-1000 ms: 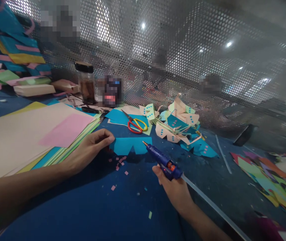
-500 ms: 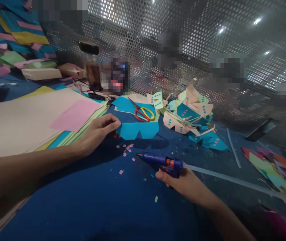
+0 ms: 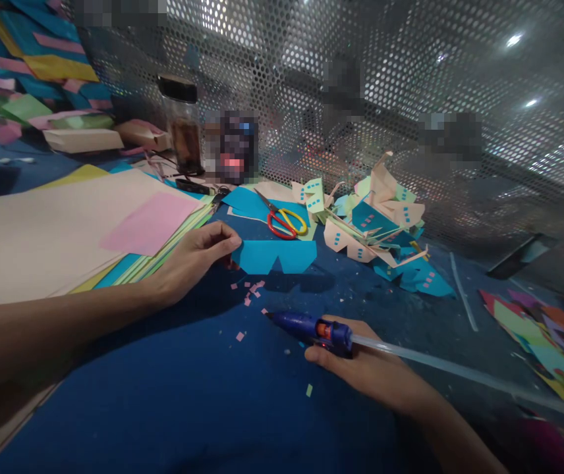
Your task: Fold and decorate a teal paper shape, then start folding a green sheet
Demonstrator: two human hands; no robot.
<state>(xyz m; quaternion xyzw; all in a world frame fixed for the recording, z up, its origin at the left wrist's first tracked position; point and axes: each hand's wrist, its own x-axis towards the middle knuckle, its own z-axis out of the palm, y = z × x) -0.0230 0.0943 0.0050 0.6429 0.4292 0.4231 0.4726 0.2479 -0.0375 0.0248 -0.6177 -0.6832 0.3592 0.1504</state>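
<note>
Between thumb and fingers, my left hand [image 3: 203, 253] pinches the left end of a blue paper cutout [image 3: 279, 255] with a notch in its lower edge. The cutout is raised over the table and throws a shadow. My right hand [image 3: 361, 362] grips a blue hot glue gun [image 3: 306, 329], its nozzle pointing left, below the cutout. From the gun's back a long clear glue stick [image 3: 430, 359] runs out to the right. Tiny pink paper squares [image 3: 250, 289] lie scattered between the cutout and the nozzle. Scissors [image 3: 284, 220] with red and yellow handles rest behind the cutout.
A stack of coloured paper sheets [image 3: 64, 230] covers the left side. Folded, dotted paper pieces [image 3: 385, 224] are heaped at back right, with coloured scraps [image 3: 543, 336] further right. A dark-lidded jar [image 3: 183, 131] stands before the perforated metal screen [image 3: 282, 79].
The glue gun has turned in my right hand and shifted slightly left and down; more fingers show behind it. My left hand still holds the cutout, nearly unmoved.
</note>
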